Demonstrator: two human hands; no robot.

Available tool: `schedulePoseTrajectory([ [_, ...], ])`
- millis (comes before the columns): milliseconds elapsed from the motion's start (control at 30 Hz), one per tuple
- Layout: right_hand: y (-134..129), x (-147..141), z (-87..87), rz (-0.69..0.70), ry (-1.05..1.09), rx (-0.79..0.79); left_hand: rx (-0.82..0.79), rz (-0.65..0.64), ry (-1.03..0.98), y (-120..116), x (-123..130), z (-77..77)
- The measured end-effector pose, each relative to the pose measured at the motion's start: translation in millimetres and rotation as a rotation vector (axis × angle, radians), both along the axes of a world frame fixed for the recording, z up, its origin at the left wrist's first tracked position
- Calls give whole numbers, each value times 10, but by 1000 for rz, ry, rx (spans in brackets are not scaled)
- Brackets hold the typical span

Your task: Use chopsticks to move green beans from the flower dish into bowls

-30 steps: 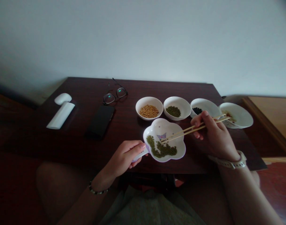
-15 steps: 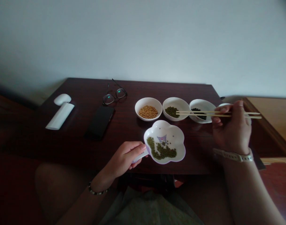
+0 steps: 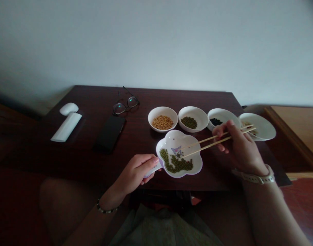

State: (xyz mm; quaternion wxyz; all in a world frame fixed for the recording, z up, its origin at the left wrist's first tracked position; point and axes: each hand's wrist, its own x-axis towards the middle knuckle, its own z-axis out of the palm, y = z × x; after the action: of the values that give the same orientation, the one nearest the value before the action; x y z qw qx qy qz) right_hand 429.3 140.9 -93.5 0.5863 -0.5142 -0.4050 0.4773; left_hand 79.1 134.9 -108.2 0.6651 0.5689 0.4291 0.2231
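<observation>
My left hand [image 3: 142,171] is closed round the short handle of a white flower-shaped bowl [image 3: 196,168] with a purple rim and a cartoon face inside. Green beans [image 3: 180,164] lie along the bowl's near and left side. In my right hand [image 3: 239,147] is a pair of chopsticks [image 3: 210,144], their tips apart and inside the flower-shaped bowl by the printed face. Whether the tips pinch a bean is too small to tell. Behind stands a white bowl [image 3: 201,118] with more green beans [image 3: 189,122].
Left of it is a bowl of yellow beans [image 3: 162,122]; to the right, a bowl with black beans [image 3: 216,121] and one with pale pieces [image 3: 248,128]. Glasses [image 3: 125,105], a black phone-like slab [image 3: 110,133] and a white case [image 3: 66,127] lie on the dark table [image 3: 94,99].
My right hand has moved left and nearer, bringing the chopstick tips from over the green bean bowl into the flower-shaped bowl. The rightmost bowl is now uncovered. My left hand has hardly moved.
</observation>
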Motion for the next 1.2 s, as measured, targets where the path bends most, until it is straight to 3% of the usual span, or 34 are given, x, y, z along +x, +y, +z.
schedulePoseTrajectory([
  [200,-6,-106,-77,121,-4,-90,-5,2,8,-2,-22,-11],
  [1200,-36,-210,-197,68,33,-36,23,-12,-9,-6,-1,-18],
])
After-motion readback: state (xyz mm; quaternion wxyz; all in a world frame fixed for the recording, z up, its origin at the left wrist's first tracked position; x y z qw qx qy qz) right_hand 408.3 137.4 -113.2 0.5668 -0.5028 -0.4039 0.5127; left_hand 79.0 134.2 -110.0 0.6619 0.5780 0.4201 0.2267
